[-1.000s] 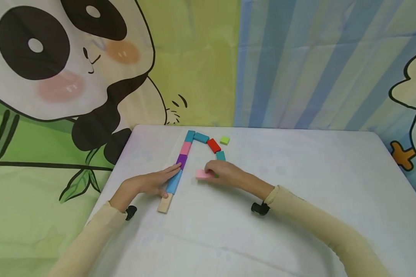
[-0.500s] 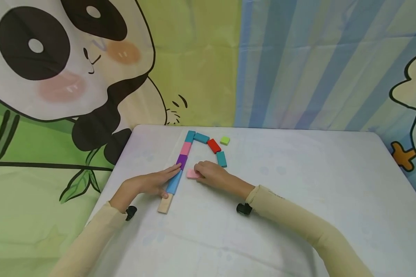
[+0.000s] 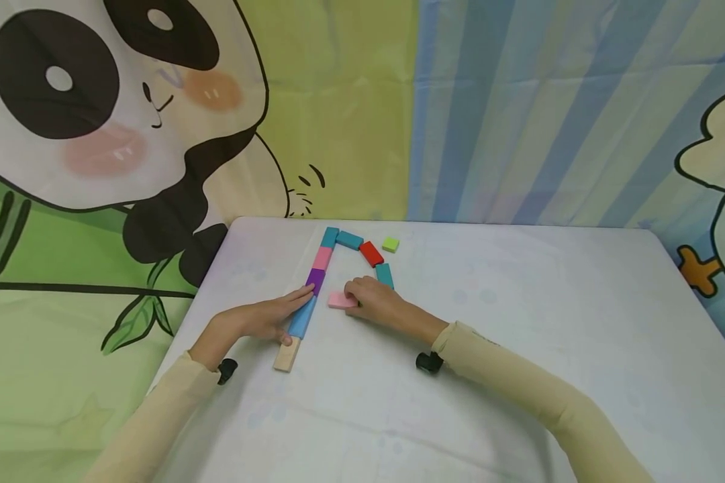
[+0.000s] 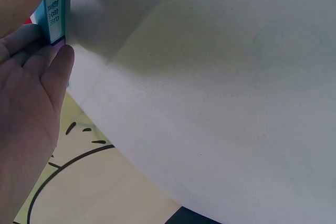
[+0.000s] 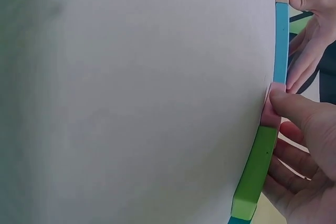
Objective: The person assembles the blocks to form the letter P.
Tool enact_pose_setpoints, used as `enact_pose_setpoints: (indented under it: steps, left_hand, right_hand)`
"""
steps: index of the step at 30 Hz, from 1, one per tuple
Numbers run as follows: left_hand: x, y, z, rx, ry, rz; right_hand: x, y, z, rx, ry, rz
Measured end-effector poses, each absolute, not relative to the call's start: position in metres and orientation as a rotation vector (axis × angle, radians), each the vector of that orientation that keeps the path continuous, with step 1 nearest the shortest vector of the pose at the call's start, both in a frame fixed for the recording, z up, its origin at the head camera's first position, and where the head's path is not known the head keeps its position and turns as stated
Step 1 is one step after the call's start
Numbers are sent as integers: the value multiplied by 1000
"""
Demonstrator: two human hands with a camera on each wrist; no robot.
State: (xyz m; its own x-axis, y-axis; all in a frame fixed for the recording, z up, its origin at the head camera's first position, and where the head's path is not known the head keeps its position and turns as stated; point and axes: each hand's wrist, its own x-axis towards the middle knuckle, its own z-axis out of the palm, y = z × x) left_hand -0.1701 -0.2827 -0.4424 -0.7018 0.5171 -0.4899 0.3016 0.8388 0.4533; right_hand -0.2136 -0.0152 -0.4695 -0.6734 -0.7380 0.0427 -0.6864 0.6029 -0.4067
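Note:
A row of blocks runs up the left of the white table: a wooden block (image 3: 286, 355), a light blue block (image 3: 302, 318), a purple one (image 3: 315, 279), a pink one (image 3: 323, 257) and a teal one (image 3: 330, 236). My left hand (image 3: 262, 318) rests along the row's left side, fingers straight, fingertips by the purple block and thumb at the light blue and wooden blocks' join. With thumb and fingers my right hand (image 3: 376, 300) pinches another pink block (image 3: 340, 300), right of the row and apart from it. Next to it in the right wrist view lies a green block (image 5: 255, 166), hidden by the hand from above.
From the row's far end a curve of blocks bends right: a teal block (image 3: 350, 240), a red block (image 3: 371, 253) and another teal block (image 3: 384, 275). A small lime block (image 3: 391, 244) lies apart. Behind the table (image 3: 519, 302) hangs a printed panda curtain (image 3: 338, 121).
My right hand has carried the pink block left towards the row, then shifted slightly back right over the last half second. The left hand has stayed in place.

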Motion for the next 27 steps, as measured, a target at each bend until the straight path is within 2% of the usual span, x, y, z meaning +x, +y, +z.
enact_pose_setpoints:
  steps: [12,15,21,27]
  left_hand:
    - [-168,-282,-440,592,2389,444]
    - [-169,-282,-441,594,2387,452]
    - [-168,-283,-442,588,2395,429]
    - [-168,-283,-440,604,2395,437]
  right_hand:
    - [-222,2,-458,-1101,2701,-606]
    - [-242,17,-447,-1054,2798,-606]
    - [-296,46,-445,-781,2917,-496]
    - [-318,57,-461,-764,2868,-480]
